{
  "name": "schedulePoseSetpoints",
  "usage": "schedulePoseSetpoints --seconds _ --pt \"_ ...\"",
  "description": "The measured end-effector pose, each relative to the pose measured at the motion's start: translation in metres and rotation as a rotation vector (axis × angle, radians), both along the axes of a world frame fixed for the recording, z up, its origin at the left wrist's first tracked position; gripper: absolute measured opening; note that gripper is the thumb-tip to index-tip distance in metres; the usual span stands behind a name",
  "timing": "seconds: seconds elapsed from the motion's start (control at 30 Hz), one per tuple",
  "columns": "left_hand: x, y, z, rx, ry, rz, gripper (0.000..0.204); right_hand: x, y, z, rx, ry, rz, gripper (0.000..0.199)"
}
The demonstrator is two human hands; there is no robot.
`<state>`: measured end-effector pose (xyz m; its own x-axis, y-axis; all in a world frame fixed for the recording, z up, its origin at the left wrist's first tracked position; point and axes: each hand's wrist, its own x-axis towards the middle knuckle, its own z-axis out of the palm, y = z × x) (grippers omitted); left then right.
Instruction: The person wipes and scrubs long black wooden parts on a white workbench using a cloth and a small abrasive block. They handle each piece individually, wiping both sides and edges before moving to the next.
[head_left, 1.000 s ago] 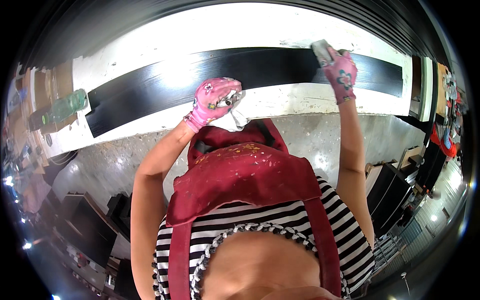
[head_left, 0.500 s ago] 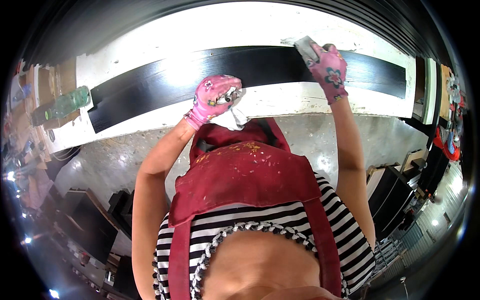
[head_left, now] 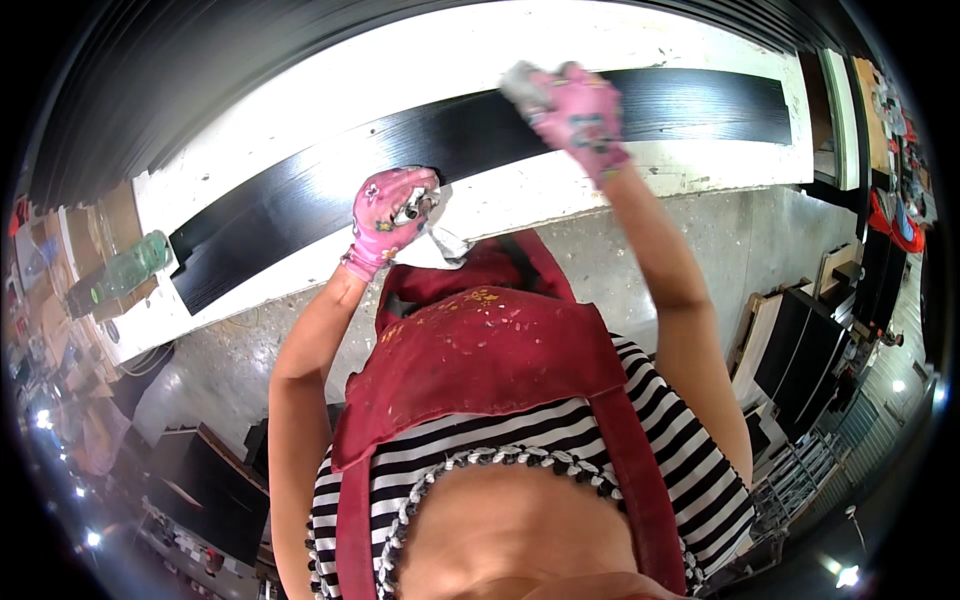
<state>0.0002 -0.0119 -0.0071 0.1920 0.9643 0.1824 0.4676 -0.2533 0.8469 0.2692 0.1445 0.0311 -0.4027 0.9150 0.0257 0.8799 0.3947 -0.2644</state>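
Observation:
A long black wood-grained board (head_left: 690,108) lies across a white worktable (head_left: 720,165). My left hand (head_left: 392,215), in a pink flowered glove, is closed around a crumpled white cloth (head_left: 438,250) with dark smudges; it rests at the board's near edge, and part of the cloth hangs toward my apron. My right hand (head_left: 583,115), in a matching glove, is over the far side of the board, right of its middle. It grips a grey-white pad (head_left: 524,90), blurred by motion, whose exact kind I cannot make out.
A green plastic bottle (head_left: 135,265) lies on its side beside the table's left end. Stacked black panels (head_left: 805,345) stand on the floor at the right, and a dark panel (head_left: 210,490) at the lower left. Long dark strips (head_left: 200,100) lie beyond the table.
My right hand has swept left along the board with the pad. The view has shifted somewhat; my left hand keeps hold of the cloth at the board's near edge.

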Motion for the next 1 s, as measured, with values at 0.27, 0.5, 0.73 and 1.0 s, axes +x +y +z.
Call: schedulePoseSetpoints --seconds 0.27,0.5,0.73,1.0 --pt "-0.003 0.001 -0.004 0.141 0.074 -0.041 0.047 0.090 0.032 0.013 -0.011 -0.349 -0.367 0.049" --pt "-0.004 0.008 -0.005 0.204 -0.083 -0.040 0.040 -0.084 -0.035 0.018 -0.032 -0.058 0.206 0.043" --pt "-0.001 0.005 0.001 0.227 -0.100 0.077 0.031 -0.116 -0.031 0.018 -0.132 -0.071 0.336 0.045" --pt "-0.010 -0.007 -0.019 0.226 -0.212 -0.010 0.037 -0.159 -0.033 0.016 -0.139 -0.039 0.469 0.046"
